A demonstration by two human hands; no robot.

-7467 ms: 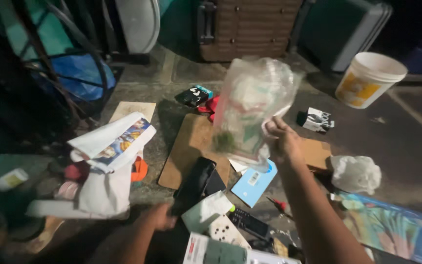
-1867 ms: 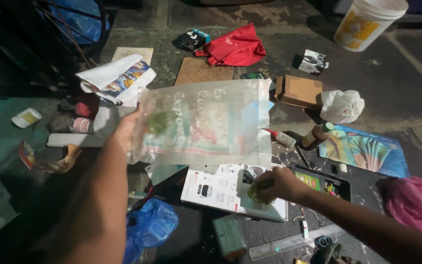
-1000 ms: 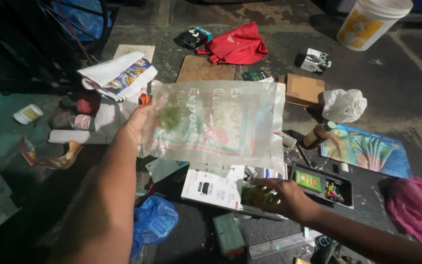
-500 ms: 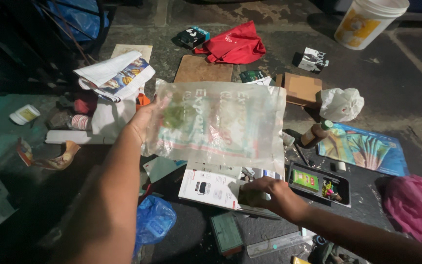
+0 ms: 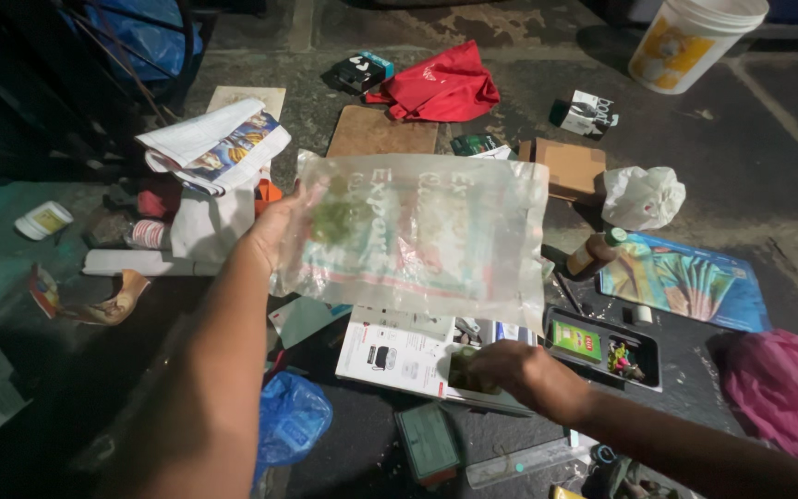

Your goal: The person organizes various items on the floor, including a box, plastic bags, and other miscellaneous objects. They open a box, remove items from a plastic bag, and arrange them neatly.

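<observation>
Lowered slightly, right hand (image 5: 501,368) seemingly grips something small; left hand (image 5: 274,231) holds up clear bag (image 5: 422,236)

Dark, rough concrete floor (image 5: 768,157), stained and lit unevenly from above, brightest at the middle. A pale painted line (image 5: 791,129) runs across it at far right. Far left lies in deep shadow, with dark metal bars (image 5: 94,65).

At mid-frame the left hand (image 5: 274,236) held up a clear printed plastic bag (image 5: 422,236) by its left edge. Below it, the right hand (image 5: 501,370) rested closed on a white leaflet (image 5: 394,356), just left of a black tray (image 5: 602,346).
</observation>
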